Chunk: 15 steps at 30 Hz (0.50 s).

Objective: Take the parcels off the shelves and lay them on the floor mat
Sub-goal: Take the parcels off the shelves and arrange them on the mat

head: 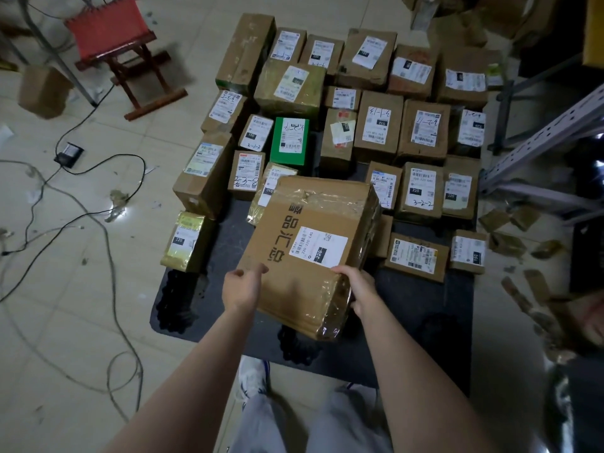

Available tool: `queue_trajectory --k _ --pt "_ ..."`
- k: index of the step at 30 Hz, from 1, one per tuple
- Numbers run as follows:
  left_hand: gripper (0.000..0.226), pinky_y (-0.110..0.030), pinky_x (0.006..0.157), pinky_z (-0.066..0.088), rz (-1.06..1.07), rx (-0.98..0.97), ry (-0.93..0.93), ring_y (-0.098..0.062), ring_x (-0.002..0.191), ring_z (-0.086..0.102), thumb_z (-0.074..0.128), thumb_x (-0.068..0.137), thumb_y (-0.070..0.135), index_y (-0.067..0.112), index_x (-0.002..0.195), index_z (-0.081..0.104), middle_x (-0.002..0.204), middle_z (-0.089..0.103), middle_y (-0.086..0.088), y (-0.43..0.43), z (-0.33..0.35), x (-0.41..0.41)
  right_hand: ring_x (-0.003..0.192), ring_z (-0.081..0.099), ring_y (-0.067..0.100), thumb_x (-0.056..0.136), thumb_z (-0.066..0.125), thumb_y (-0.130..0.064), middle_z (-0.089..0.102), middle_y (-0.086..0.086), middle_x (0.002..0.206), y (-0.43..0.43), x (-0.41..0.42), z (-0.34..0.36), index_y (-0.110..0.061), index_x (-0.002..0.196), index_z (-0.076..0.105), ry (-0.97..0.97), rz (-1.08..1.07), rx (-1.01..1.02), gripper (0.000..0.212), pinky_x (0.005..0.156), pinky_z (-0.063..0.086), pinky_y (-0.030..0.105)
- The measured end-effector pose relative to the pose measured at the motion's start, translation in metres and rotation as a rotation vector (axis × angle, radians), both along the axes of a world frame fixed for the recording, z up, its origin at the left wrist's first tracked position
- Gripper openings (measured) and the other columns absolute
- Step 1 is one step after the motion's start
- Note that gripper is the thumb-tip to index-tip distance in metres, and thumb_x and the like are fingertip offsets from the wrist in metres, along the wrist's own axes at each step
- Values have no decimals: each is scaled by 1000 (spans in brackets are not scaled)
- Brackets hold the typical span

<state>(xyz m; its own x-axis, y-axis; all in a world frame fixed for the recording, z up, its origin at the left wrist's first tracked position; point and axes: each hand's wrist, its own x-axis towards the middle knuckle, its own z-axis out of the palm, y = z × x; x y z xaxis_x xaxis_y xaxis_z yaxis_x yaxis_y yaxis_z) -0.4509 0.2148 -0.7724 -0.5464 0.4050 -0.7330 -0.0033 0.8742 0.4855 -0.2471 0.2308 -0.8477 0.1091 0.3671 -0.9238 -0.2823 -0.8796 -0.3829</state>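
Now left grip [243,286] and right grip [356,286] clasp one taped brown cardboard parcel [310,250]; roughly twenty-five labelled boxes [379,125] cover one dark mat [425,305].

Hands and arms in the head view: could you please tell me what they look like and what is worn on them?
Both the left hand and the right hand are bare, without gloves, and I can see no rings, watch or wristband. The left forearm and right forearm are bare too, with no sleeve in view.
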Motion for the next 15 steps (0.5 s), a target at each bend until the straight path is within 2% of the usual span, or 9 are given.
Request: queue_trajectory --k 3,8,10,12,15 --pt "58 -46 93 47 -21 -2 -4 -35 111 55 67 83 31 1 131 52 122 57 -16 4 -4 9 95 70 27 72 79 -21 74 8 104 4 15 -10 -14 118 66 -1 -46 18 48 76 55 35" --pt "58 -46 94 48 -84 22 -35 -32 113 54 67 85 32 3 132 51 127 56 -14 11 -9 20 92 70 30 68 81 -27 73 10 104 10 50 -26 -14 122 65 -73 -158 52 58 69 55 35" --pt "61 -43 90 47 -125 25 -22 -34 115 54 67 85 34 3 135 49 130 56 -15 12 -11 22 101 67 30 65 83 -29 70 10 115 10 57 -34 -16 131 59 -123 -165 47 72 82 56 42" --pt "63 -44 91 46 -145 33 -15 -35 117 54 67 85 35 4 137 48 132 55 -15 15 -15 23 115 61 32 63 84 -30 61 9 131 7 58 -39 -19 140 51 -204 -144 53 85 98 51 50" --pt "63 -43 93 45 -144 40 -20 -33 118 53 67 85 35 4 136 50 133 55 -13 19 -21 24 120 57 30 66 84 -29 57 8 137 3 53 -45 -20 143 49 -205 -105 72 86 103 48 50"
